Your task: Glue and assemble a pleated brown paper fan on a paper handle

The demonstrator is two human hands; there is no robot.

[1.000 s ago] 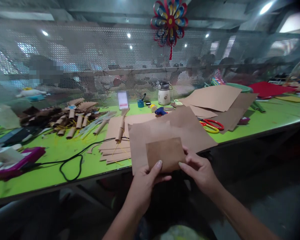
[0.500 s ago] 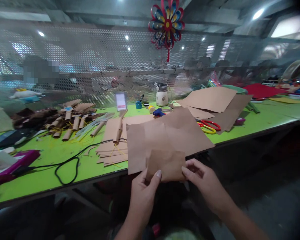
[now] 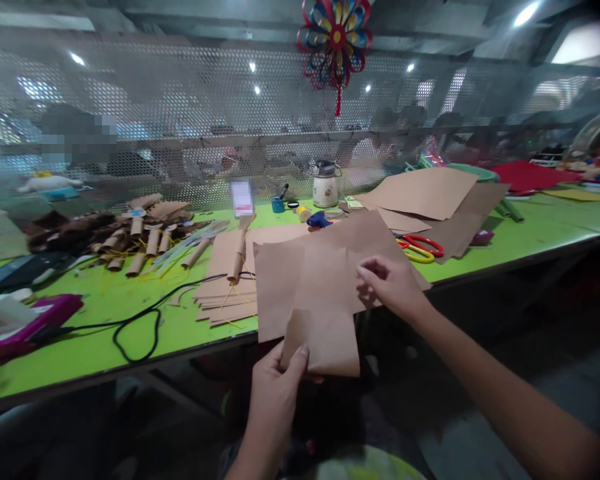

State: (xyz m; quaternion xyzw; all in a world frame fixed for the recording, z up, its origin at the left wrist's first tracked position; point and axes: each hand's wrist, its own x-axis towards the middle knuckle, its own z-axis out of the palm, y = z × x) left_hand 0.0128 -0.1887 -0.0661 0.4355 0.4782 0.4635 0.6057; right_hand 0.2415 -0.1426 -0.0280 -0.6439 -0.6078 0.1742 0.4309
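A small folded piece of brown kraft paper (image 3: 333,333) is in front of me at the table's edge. My left hand (image 3: 283,373) pinches its lower left corner, thumb on top, where a flap is turned up. The upper part of the piece lies over a larger brown paper sheet (image 3: 277,287) on the table. Just past the piece's right edge is my right hand (image 3: 385,287), raised over the large sheet, fingers curled together. Nothing shows between those fingers.
On the green table (image 3: 95,353) lie stacked brown sheets (image 3: 225,297), rolled paper tubes (image 3: 153,241), a black cord (image 3: 157,333) and a purple object (image 3: 60,320). Beyond are a blue glue gun (image 3: 319,220), red-and-yellow scissors (image 3: 417,250), a white bottle (image 3: 325,187) and large sheets (image 3: 425,190).
The small paper's folded front part has opened out upward, showing a longer piece. My right hand has left its right edge and risen; my left hand still holds the left corner.
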